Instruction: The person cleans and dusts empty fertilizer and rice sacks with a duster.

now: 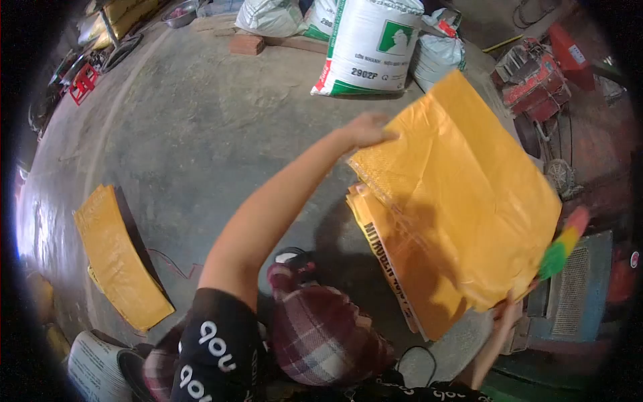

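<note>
A yellow woven plastic sack [479, 181] is held up flat and slanted between my two hands. My left hand [367, 130] is closed on its upper left edge. Down at the sack's lower right corner, my right hand [514, 305] grips the edge, with some fingers hidden behind the plastic. Under the raised sack lies a stack of similar yellow sacks [435, 311], partly covered, with dark lettering along one side. Off to the left, another folded pile of yellow sacks [124, 261] rests on the floor.
Full white feed sacks [368, 50] stand at the back, near a brick [247, 45]. Red machinery [536, 80] is at the right, above a blue metal box with a grille [579, 288]. A red plastic stool [84, 84] sits far left. Colourful bristles [554, 260] show beside the sack.
</note>
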Demonstrator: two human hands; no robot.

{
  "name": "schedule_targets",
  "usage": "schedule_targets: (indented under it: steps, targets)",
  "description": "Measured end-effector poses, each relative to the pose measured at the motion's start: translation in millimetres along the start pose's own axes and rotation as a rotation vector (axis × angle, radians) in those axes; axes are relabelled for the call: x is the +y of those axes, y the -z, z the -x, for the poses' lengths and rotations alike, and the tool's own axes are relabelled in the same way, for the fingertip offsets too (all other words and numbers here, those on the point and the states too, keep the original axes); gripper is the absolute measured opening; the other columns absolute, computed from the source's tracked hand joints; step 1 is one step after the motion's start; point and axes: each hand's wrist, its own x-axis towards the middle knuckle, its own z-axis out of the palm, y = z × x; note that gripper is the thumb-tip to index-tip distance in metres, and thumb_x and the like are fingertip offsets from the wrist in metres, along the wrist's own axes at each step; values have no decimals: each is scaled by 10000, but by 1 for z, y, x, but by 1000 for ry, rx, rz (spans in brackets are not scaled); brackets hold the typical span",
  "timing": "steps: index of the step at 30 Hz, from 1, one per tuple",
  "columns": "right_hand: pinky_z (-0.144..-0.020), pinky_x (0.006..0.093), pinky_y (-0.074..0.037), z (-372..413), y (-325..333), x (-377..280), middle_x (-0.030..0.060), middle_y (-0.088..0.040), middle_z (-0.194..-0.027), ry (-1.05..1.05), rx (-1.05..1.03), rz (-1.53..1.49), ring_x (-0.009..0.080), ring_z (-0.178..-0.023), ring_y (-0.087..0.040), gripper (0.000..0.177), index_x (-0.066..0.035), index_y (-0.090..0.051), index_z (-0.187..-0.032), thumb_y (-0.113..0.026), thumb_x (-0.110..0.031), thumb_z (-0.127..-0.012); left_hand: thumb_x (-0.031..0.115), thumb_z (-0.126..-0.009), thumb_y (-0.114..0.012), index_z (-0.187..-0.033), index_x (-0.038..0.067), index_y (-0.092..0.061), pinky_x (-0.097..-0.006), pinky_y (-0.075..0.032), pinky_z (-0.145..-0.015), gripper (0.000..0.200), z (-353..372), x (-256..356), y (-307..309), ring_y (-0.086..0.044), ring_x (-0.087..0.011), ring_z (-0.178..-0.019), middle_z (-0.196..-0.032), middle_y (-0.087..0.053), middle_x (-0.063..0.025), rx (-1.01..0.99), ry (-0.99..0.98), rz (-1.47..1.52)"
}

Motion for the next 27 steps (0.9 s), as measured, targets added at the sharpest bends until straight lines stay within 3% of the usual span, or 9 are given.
schedule_targets:
  steps: [4, 6, 9, 14, 19, 21, 23, 25, 27]
  targets:
    - [-539, 255, -412, 9, 46, 165, 61, -542, -917, -278, -17, 61, 128, -684, -514, 368, -3, -428, -1157, -529, -191, -858, 219, -678, -627, -1100, 101, -564, -336, -472, -751, 442, -10, -88, -96, -605, -209, -853, -919, -630, -135, -85, -8, -298]
    - [-415, 252, -361, -35, 93, 341, 37, -519, -741, -64, 71, -203, 126, -519, -463, 329, -10, -474, -1072, -559, -222, -835, 170, -638, -601, -1079, 94, -568, -363, -475, -747, 449, 7, -132, -138, -597, -264, -857, -930, -617, -154, 12, 64, -438]
    - [-357, 262, -345, 8, 49, 270, 19, -495, -684, -449, 330, 44, 120, -472, -449, 349, -27, -484, -1079, -533, -277, -841, 145, -623, -586, -1070, 109, -573, -374, -477, -739, 448, 20, -131, -150, -585, -293, -865, -922, -612, -141, -45, 176, -403]
    - [-498, 329, -442, 12, 74, 303, 98, -565, -803, -349, 382, -115, 214, -617, -536, 403, 40, -527, -982, -561, -320, -803, 162, -659, -578, -1097, 87, -555, -390, -486, -691, 446, -1, -124, -155, -605, -288, -763, -804, -618, -160, -51, 2, -478]
    - [-554, 381, -452, 12, 81, 320, 154, -599, -804, -243, 367, 285, 285, -644, -561, 481, 74, -543, -983, -600, -348, -760, 136, -703, -594, -1207, 126, -457, -417, -438, -823, 521, 7, -119, -156, -515, -318, -1006, -1099, -544, -141, 122, 147, -725]
    - [-660, 426, -462, 12, 87, 322, 195, -590, -929, -221, 384, 371, 328, -774, -574, 553, 75, -514, -1058, -601, -378, -754, 115, -725, -571, -1229, 126, -425, -431, -395, -894, 525, 21, -136, -133, -433, -343, -1106, -1233, -445, -116, 5, 238, -784]
    - [-692, 404, -460, 26, 70, 299, 198, -563, -978, -176, 468, 575, 309, -814, -559, 538, 76, -497, -1061, -533, -397, -808, 196, -812, -500, -1177, 112, -429, -443, -417, -836, 381, 44, -165, -91, -538, -320, -982, -1075, -536, -161, 35, -122, -945]
    - [-724, 382, -458, 25, 22, 265, 202, -535, -1027, -96, 499, 766, 291, -854, -545, 535, 77, -481, -1065, -465, -417, -861, 220, -810, -515, -1101, 98, -501, -419, -450, -792, 316, 71, -211, -24, -547, -321, -962, -1030, -553, -175, -59, -65, -841]
    - [-736, 374, -453, -142, -88, 173, 196, -539, -1031, 60, 320, 713, 283, -864, -543, 509, 71, -488, -1065, -466, -395, -863, 282, -793, -547, -905, 60, -592, -407, -483, -713, 253, 130, -190, 60, -572, -328, -880, -896, -589, -179, -268, 122, -948]
